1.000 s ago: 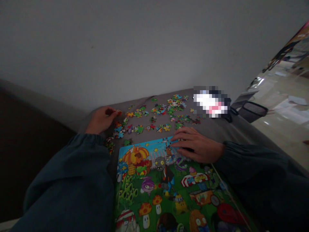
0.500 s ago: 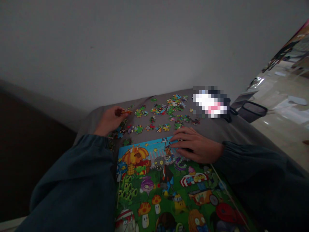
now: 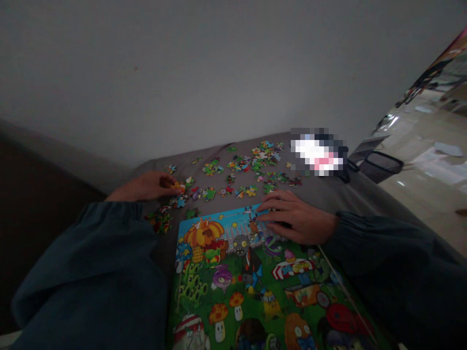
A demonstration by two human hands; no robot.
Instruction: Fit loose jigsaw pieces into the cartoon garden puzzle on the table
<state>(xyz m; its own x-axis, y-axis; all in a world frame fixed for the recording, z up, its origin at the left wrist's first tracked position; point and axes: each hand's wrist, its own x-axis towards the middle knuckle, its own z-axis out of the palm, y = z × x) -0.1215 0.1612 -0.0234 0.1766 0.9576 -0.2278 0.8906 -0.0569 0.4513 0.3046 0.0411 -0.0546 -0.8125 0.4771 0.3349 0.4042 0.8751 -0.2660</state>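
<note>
My left hand (image 3: 151, 185) is closed in a pinch on an orange puzzle piece (image 3: 177, 186), low over the loose pieces at the left of the cloth. Other pieces, such as a blue one (image 3: 180, 201) and a dark red and green group (image 3: 160, 222), lie close to it. My right hand (image 3: 297, 218) rests with fingers spread on the upper right part of a picture board (image 3: 226, 272). Pumpkin, zombie and plant figures cover that board, and its lower edge runs out of view.
Several clusters of puzzle pieces (image 3: 241, 164) lie spread on the grey cloth (image 3: 204, 153). At the back right is a blurred-out white and dark object (image 3: 317, 153), with a dark loop (image 3: 384, 164) beside it. A grey wall (image 3: 219, 68) stands behind.
My left hand has moved left and toward me with the orange piece, uncovering a blue-white piece behind it. My right hand stays on the board.
</note>
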